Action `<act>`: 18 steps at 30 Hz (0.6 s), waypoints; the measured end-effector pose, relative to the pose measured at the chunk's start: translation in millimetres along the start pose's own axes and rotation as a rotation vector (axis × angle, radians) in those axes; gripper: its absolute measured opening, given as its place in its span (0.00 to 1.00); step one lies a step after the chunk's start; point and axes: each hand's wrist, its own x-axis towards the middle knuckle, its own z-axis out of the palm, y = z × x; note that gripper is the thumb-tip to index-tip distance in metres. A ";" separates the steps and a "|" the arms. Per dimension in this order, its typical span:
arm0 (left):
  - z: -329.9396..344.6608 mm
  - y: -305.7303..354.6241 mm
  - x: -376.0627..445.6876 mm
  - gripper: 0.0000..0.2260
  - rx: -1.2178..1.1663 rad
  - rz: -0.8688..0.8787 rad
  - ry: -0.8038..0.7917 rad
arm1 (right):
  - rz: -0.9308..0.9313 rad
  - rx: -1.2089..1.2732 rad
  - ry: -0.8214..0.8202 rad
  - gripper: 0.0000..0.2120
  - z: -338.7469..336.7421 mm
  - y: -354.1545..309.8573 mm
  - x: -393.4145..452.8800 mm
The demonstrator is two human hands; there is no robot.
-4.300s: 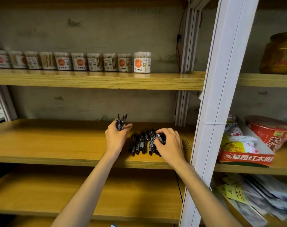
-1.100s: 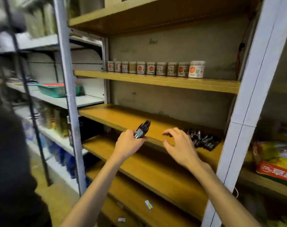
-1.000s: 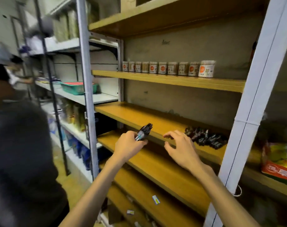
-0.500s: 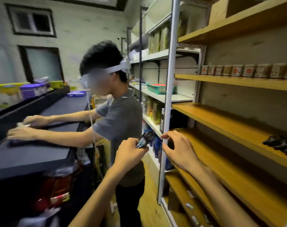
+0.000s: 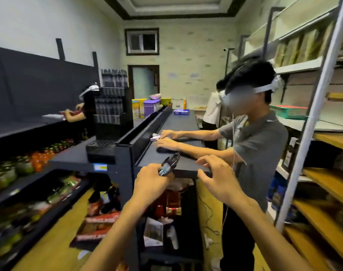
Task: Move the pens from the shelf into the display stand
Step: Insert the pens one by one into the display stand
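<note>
Pens [image 5: 169, 162] sat bunched in the left hand [image 5: 151, 180], fist clamped round them, tips angled toward 1 o'clock. View had swung off the wooden shelf [image 5: 331, 184] (now at 3 o'clock) onto the black counter [image 5: 178, 124], so carry leg looked underway, drop-off next. Display stand [image 5: 110, 122] stood at 10 o'clock, tiers apparently pen-filled (blurry), front tray contents unclear. Right hand [image 5: 218, 178] was spread, holding nothing. Another person [image 5: 258, 137] worked at 2 o'clock.

text: none legible | labels: blurred; signs: none readable
</note>
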 end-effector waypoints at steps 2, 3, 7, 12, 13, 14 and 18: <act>-37.5 -26.2 -0.8 0.10 0.028 -0.025 0.029 | -0.013 0.021 -0.007 0.10 23.1 -34.1 5.8; -54.7 -37.8 -0.7 0.11 0.038 -0.031 0.039 | -0.020 0.032 -0.007 0.10 34.1 -49.3 9.0; -111.1 -77.1 1.5 0.15 0.046 -0.044 0.068 | -0.031 0.056 -0.009 0.10 73.6 -103.1 23.5; -155.9 -117.1 22.0 0.20 0.038 -0.065 0.115 | -0.061 0.060 -0.015 0.10 116.0 -149.6 51.4; -161.7 -123.7 28.1 0.19 0.035 -0.063 0.114 | -0.071 0.066 -0.011 0.10 123.9 -156.3 58.7; -166.6 -129.8 35.3 0.19 0.033 -0.063 0.112 | -0.079 0.074 -0.008 0.10 132.0 -162.0 66.7; -181.0 -152.2 71.6 0.18 0.016 -0.053 0.108 | -0.107 0.090 0.013 0.10 165.9 -174.2 101.9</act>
